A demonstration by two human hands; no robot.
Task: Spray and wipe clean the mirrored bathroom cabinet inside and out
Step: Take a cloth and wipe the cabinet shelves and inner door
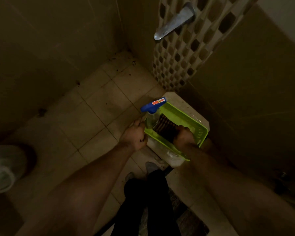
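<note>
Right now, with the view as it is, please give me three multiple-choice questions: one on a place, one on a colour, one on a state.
1. Where is the bottle?
A) on the floor
B) in the basket
C) hung on the tap

2. What colour is the spray head?
A) red
B) white
C) blue

3. What does the right hand do?
A) grips the cloth in the basket
B) hangs idle
C) holds the tap

Answers:
1 B, it stands in the basket's left corner.
2 C, the head is plainly blue, with only a small red label on it.
3 A, its fingers curl on the dark cloth inside the basket.
</note>
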